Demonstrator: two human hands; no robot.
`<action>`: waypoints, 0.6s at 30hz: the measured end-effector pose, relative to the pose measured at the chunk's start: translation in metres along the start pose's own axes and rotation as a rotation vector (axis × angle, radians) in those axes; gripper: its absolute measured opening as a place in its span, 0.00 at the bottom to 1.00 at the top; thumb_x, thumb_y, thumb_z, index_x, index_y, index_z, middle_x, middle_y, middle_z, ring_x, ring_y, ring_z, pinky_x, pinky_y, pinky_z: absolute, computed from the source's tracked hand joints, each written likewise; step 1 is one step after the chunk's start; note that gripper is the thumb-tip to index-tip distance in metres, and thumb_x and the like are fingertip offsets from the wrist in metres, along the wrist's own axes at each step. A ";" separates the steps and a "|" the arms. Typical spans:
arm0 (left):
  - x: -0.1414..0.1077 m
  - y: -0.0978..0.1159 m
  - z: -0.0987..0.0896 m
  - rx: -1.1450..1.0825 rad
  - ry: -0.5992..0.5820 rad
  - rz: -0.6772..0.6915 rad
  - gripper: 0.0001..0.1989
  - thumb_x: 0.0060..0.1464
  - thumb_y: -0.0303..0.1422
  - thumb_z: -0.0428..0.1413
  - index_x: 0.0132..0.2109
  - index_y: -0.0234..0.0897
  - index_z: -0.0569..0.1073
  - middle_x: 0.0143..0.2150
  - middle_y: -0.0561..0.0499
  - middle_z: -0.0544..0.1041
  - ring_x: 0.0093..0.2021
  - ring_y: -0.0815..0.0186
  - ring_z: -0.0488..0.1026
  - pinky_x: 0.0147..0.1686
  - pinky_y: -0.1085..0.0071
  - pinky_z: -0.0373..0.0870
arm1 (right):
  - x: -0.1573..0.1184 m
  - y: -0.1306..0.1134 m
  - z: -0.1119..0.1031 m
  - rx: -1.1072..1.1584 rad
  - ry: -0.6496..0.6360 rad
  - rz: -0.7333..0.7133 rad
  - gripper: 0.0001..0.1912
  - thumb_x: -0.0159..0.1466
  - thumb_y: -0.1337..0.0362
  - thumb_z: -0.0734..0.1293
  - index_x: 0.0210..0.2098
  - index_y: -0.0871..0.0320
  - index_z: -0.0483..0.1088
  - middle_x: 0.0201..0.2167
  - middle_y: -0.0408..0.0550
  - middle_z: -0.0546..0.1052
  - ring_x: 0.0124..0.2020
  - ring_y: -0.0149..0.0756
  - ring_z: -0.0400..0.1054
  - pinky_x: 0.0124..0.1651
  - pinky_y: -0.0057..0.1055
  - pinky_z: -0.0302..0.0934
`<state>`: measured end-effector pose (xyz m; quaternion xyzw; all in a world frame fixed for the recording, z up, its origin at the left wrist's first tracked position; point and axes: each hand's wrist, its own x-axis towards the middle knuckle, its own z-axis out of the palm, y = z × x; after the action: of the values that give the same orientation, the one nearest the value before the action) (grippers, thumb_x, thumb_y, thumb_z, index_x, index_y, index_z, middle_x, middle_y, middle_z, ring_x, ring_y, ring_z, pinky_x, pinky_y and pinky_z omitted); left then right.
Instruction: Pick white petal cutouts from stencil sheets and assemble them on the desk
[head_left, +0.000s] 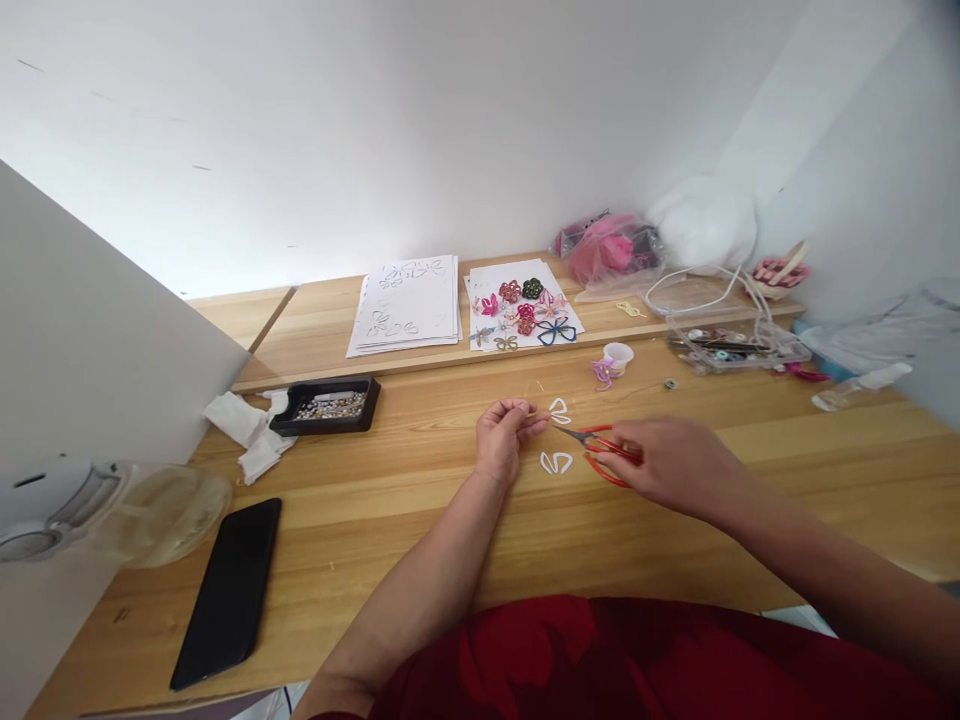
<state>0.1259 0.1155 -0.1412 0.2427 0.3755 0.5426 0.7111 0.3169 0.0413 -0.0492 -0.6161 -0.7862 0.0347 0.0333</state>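
Note:
My left hand [504, 438] is closed in a pinch over the table, its thumb and fingertips pressed together. What they hold is too small to make out; a faint thin strand shows near the fingertips. In my right hand [671, 465] is a pair of red-handled pliers [587, 438], handles spread and the dark pointed tips directed at my left fingertips. Just beyond those tips lie white wing-shaped loops [559, 408]. A second pair of white loops [556, 463] rests nearer me, below the pliers' tips.
Behind are finished flower and butterfly ornaments [527, 313] on paper, and drawn sheets [409, 305]. A white cup [618, 357], small spool [670, 384] and clear tool box [739, 350] stand right. Leftward are a black bead tray [326, 406], tissues [247, 430] and a phone [227, 592].

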 end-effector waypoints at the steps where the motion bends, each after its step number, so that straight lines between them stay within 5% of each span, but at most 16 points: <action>1: 0.000 0.000 0.000 -0.011 0.003 0.001 0.17 0.38 0.36 0.68 0.31 0.33 0.70 0.31 0.50 0.77 0.34 0.61 0.80 0.37 0.67 0.75 | -0.009 0.012 0.002 0.038 -0.025 0.091 0.18 0.65 0.50 0.61 0.26 0.54 0.71 0.26 0.47 0.78 0.26 0.40 0.69 0.28 0.34 0.50; 5: 0.001 0.000 0.000 -0.042 0.015 0.002 0.15 0.38 0.34 0.68 0.30 0.33 0.71 0.30 0.50 0.77 0.33 0.63 0.79 0.38 0.68 0.75 | -0.046 0.068 0.010 0.139 -0.108 0.533 0.18 0.62 0.46 0.63 0.26 0.51 0.72 0.26 0.50 0.78 0.28 0.45 0.71 0.30 0.37 0.54; 9: 0.000 0.000 -0.001 -0.053 0.011 0.006 0.14 0.38 0.33 0.69 0.30 0.33 0.73 0.30 0.50 0.77 0.34 0.64 0.79 0.40 0.69 0.75 | -0.070 0.113 0.019 0.152 -0.125 0.755 0.22 0.63 0.41 0.60 0.23 0.50 0.68 0.28 0.56 0.77 0.30 0.51 0.70 0.32 0.43 0.54; 14: -0.005 0.000 0.001 -0.082 -0.045 -0.019 0.12 0.40 0.32 0.68 0.30 0.32 0.74 0.31 0.48 0.78 0.36 0.65 0.79 0.41 0.71 0.75 | -0.073 0.134 0.019 0.213 0.002 0.809 0.21 0.63 0.43 0.61 0.29 0.53 0.70 0.32 0.60 0.77 0.30 0.53 0.69 0.33 0.44 0.55; 18: -0.008 0.000 0.004 -0.091 -0.074 -0.057 0.10 0.41 0.30 0.68 0.30 0.31 0.75 0.32 0.47 0.79 0.36 0.66 0.79 0.40 0.72 0.75 | -0.060 0.121 0.007 0.184 0.141 0.734 0.18 0.63 0.46 0.62 0.33 0.54 0.74 0.33 0.60 0.78 0.32 0.54 0.70 0.32 0.43 0.54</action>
<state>0.1283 0.1083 -0.1368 0.2191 0.3306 0.5294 0.7499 0.4478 0.0117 -0.0682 -0.8519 -0.5027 0.0724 0.1279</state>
